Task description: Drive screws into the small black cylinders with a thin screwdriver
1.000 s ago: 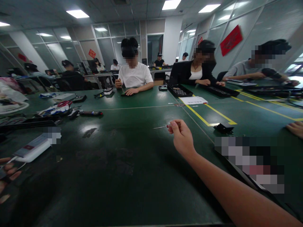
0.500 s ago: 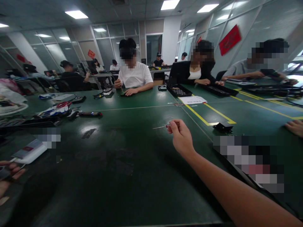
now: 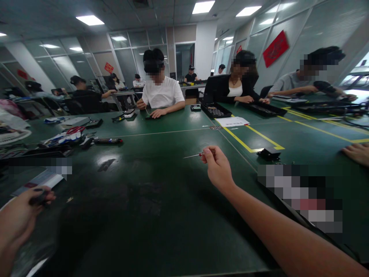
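Observation:
My right hand [image 3: 217,165] is closed around the red handle of a thin screwdriver [image 3: 192,156], its metal shaft pointing left above the green table [image 3: 178,231]. At the left edge, my left hand [image 3: 19,217] is closed on a small dark object [image 3: 39,197], blurred, its kind unclear. Just behind that hand lies a flat white and grey box [image 3: 53,180], partly covered by the hand and by pixelation. A tiny light-coloured piece [image 3: 69,199] rests on the table to the right of my left hand.
At left lie a black marker-like tool [image 3: 108,141], red-handled tools [image 3: 76,130] and a black tray. A black block [image 3: 269,154] and a pixelated tray are at right. Yellow tape [image 3: 242,140] and a paper [image 3: 233,121] lie ahead. Several people sit around; another person's hand [image 3: 357,154] rests at right.
My left hand has come further into view from the left edge, moving up and right with the dark object. My right hand still holds the screwdriver in nearly the same place.

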{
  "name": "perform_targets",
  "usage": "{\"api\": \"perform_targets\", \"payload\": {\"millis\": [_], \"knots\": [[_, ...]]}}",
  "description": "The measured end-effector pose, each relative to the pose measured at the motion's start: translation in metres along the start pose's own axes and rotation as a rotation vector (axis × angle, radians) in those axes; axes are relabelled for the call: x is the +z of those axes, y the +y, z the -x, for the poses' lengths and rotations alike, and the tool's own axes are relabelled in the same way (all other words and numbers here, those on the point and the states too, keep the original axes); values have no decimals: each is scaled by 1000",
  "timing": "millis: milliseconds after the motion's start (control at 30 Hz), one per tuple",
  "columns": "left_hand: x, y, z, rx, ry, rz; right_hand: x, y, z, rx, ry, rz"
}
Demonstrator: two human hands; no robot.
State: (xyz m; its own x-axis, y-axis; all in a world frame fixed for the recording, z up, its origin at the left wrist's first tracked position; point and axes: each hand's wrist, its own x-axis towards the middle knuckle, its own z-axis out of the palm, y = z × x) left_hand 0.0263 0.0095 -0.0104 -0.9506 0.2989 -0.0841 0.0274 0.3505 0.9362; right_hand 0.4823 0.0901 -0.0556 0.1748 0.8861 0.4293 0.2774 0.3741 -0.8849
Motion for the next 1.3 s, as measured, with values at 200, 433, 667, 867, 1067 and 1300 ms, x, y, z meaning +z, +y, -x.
{"api": "perform_targets", "payload": {"millis": [200, 433, 667, 867, 1067, 1300], "knots": [[37, 15, 30, 380, -721, -114, 0, 1, 0, -3, 12, -13], [127, 28, 92, 588, -1096, -34, 0, 0, 1, -3, 8, -17], [196, 9, 162, 778, -1263, 19, -1, 0, 1, -1, 18, -20], [210, -14, 198, 1013, -1191, -204, -1, -5, 3, -19, -66, -74], [205, -20, 197, 1188, -1189, -177, 2, -5, 5, -23, -136, 40], [204, -18, 196, 1160, -1171, -152, 4, -2, 3, -26, -140, 71]]}}
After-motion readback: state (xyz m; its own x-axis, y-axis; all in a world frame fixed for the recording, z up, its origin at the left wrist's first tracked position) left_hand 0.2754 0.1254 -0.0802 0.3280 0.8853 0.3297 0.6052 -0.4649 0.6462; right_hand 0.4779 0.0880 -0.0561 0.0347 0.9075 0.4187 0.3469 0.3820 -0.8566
